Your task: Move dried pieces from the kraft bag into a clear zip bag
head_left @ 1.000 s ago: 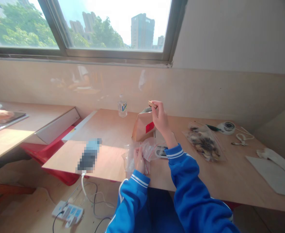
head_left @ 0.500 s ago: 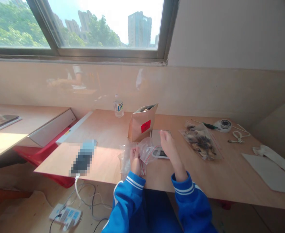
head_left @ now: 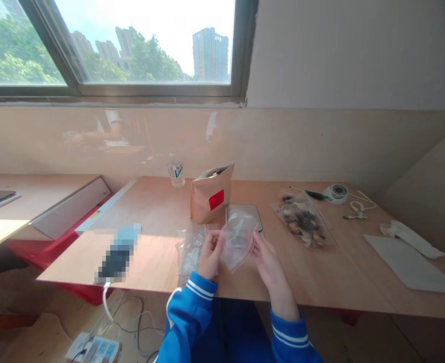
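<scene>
Both of my hands hold one small clear zip bag (head_left: pixel 237 237) with a red seal strip, lifted just above the wooden table (head_left: pixel 162 212). My left hand (head_left: pixel 210 253) pinches its left edge and my right hand (head_left: pixel 267 260) pinches its right edge. Under the bag lies a small flat scale (head_left: pixel 258 216). More clear bags (head_left: pixel 189 247) lie crumpled to the left of my left hand. Behind them stands an open brown paper pouch (head_left: pixel 211 193) with a red label.
A filled clear bag of dried brown pieces (head_left: pixel 301 222) lies to the right. Further right are a green-handled tool (head_left: pixel 315 194), a round white device (head_left: pixel 336 192), a white cable and white paper (head_left: pixel 404 264). A water bottle (head_left: pixel 176 174) stands at the back. A power strip (head_left: pixel 94 349) lies on the floor.
My right hand came down from the top of the brown pouch, passed over the scale, and took the right edge of the clear bag. The bag now hangs between both hands.
</scene>
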`<action>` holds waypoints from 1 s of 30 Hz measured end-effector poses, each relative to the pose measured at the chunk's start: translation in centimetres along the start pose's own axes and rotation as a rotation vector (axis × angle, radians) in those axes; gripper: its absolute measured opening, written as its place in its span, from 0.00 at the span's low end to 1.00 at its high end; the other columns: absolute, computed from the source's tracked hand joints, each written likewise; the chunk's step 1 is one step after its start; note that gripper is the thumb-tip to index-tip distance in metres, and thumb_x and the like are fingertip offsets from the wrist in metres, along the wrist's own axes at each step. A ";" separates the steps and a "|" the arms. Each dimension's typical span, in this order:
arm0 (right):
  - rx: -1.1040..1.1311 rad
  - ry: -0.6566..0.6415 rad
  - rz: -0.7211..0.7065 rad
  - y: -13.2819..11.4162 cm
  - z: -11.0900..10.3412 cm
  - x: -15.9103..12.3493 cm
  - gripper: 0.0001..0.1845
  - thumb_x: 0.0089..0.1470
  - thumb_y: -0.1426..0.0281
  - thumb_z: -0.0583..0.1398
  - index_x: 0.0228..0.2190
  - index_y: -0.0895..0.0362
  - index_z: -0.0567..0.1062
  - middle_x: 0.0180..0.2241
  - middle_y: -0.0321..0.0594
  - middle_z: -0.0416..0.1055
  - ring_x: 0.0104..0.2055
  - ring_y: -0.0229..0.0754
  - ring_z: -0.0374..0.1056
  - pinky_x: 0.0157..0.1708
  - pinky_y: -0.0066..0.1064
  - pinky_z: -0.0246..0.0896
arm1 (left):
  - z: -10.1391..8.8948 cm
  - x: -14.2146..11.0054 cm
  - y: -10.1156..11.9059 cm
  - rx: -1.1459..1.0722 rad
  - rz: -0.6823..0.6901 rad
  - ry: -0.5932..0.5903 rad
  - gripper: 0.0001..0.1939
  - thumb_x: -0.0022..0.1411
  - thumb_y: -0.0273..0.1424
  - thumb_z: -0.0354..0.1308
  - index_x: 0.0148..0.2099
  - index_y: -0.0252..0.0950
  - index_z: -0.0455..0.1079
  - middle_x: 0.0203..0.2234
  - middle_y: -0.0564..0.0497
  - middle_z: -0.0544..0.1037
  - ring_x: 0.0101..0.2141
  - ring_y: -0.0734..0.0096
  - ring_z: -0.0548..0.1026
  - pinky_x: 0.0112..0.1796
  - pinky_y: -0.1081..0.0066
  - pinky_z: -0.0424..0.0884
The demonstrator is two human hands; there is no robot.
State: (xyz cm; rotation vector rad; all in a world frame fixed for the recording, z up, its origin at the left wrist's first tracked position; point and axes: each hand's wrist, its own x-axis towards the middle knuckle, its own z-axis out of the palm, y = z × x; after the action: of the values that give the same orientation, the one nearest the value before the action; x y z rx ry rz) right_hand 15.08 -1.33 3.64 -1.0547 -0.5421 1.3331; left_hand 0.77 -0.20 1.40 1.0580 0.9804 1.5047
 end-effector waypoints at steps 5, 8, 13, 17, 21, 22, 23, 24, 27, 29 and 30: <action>0.060 0.307 -0.208 -0.8 -2.0 0.3 0.25 0.34 0.56 0.69 0.30 0.58 0.70 0.27 0.34 0.72 0.22 0.35 0.67 0.23 0.26 0.64 | 0.6 -0.9 2.4 0.176 -0.023 -0.161 0.18 0.57 0.45 0.58 0.40 0.36 0.65 0.22 0.55 0.70 0.24 0.76 0.68 0.26 0.75 0.62; -0.031 0.419 -0.377 -1.0 -2.4 0.0 0.24 0.42 0.51 0.64 0.31 0.57 0.67 0.24 0.31 0.68 0.16 0.30 0.60 0.16 0.24 0.57 | 1.1 -1.9 3.8 0.234 -0.052 -0.188 0.20 0.58 0.46 0.56 0.46 0.36 0.64 0.22 0.55 0.72 0.25 0.74 0.69 0.27 0.74 0.64; -0.331 0.408 -0.454 -0.5 -1.3 -1.3 0.24 0.53 0.49 0.55 0.38 0.57 0.68 0.27 0.37 0.71 0.15 0.32 0.58 0.15 0.26 0.53 | 2.2 -3.3 4.5 0.383 -0.093 -0.290 0.21 0.60 0.47 0.52 0.46 0.37 0.70 0.37 0.48 0.77 0.35 0.69 0.73 0.37 0.70 0.68; -0.516 0.260 -0.511 0.4 0.2 -1.9 0.23 0.54 0.49 0.53 0.37 0.57 0.71 0.38 0.49 0.76 0.37 0.46 0.72 0.35 0.33 0.66 | 2.7 -3.3 3.3 0.329 -0.090 -0.122 0.21 0.57 0.49 0.55 0.39 0.36 0.72 0.22 0.54 0.71 0.22 0.75 0.67 0.24 0.74 0.63; -0.528 0.091 -0.440 0.7 1.0 -2.1 0.24 0.54 0.48 0.53 0.35 0.56 0.71 0.33 0.45 0.76 0.26 0.42 0.70 0.25 0.30 0.64 | 1.5 -2.4 3.5 0.321 -0.003 0.018 0.21 0.55 0.50 0.56 0.32 0.35 0.73 0.15 0.57 0.62 0.18 0.77 0.61 0.21 0.75 0.58; -0.530 0.057 -0.419 0.6 0.9 -2.0 0.25 0.54 0.47 0.52 0.34 0.56 0.71 0.30 0.43 0.76 0.21 0.39 0.66 0.20 0.29 0.60 | 1.0 -2.2 4.0 0.342 0.002 0.029 0.22 0.54 0.50 0.56 0.31 0.35 0.73 0.14 0.58 0.61 0.17 0.76 0.60 0.20 0.75 0.58; -0.531 0.037 -0.405 0.4 0.6 -1.9 0.26 0.54 0.47 0.53 0.34 0.57 0.71 0.25 0.40 0.74 0.17 0.37 0.62 0.17 0.28 0.57 | 0.4 -1.9 4.7 0.368 0.006 0.047 0.22 0.54 0.51 0.55 0.32 0.35 0.73 0.13 0.58 0.59 0.16 0.76 0.59 0.19 0.75 0.57; -0.529 0.037 -0.400 0.1 0.1 -1.7 0.26 0.53 0.46 0.53 0.34 0.57 0.71 0.20 0.36 0.70 0.15 0.35 0.58 0.15 0.26 0.54 | -0.3 -1.6 5.4 0.394 0.013 0.078 0.22 0.54 0.51 0.55 0.32 0.36 0.72 0.12 0.59 0.57 0.16 0.76 0.58 0.19 0.75 0.56; -0.491 0.154 -0.415 -1.0 -2.5 -0.9 0.29 0.50 0.44 0.55 0.33 0.59 0.72 0.14 0.30 0.61 0.13 0.33 0.53 0.13 0.24 0.47 | -3.0 -0.6 6.9 0.454 0.030 0.195 0.21 0.56 0.50 0.51 0.38 0.36 0.70 0.13 0.61 0.55 0.15 0.76 0.56 0.18 0.75 0.55; -0.451 0.265 -0.409 -1.7 -4.8 -0.4 0.30 0.48 0.44 0.55 0.34 0.60 0.72 0.14 0.28 0.58 0.12 0.31 0.49 0.11 0.23 0.42 | -5.1 0.1 6.6 0.537 0.016 0.226 0.21 0.58 0.48 0.48 0.42 0.38 0.69 0.15 0.59 0.60 0.16 0.74 0.60 0.20 0.74 0.59; -0.430 0.317 -0.400 -2.0 -5.9 -0.2 0.31 0.48 0.44 0.56 0.35 0.60 0.72 0.13 0.27 0.57 0.11 0.30 0.48 0.10 0.23 0.41 | -6.1 0.4 6.0 0.614 -0.011 0.255 0.20 0.59 0.47 0.47 0.42 0.38 0.69 0.18 0.56 0.64 0.19 0.71 0.65 0.23 0.72 0.64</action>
State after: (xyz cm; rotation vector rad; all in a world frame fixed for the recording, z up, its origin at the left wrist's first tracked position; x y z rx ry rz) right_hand 21.00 -3.08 2.67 -1.3902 -0.7704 0.6932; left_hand -6.73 -1.17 5.45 1.2925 1.6936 1.3798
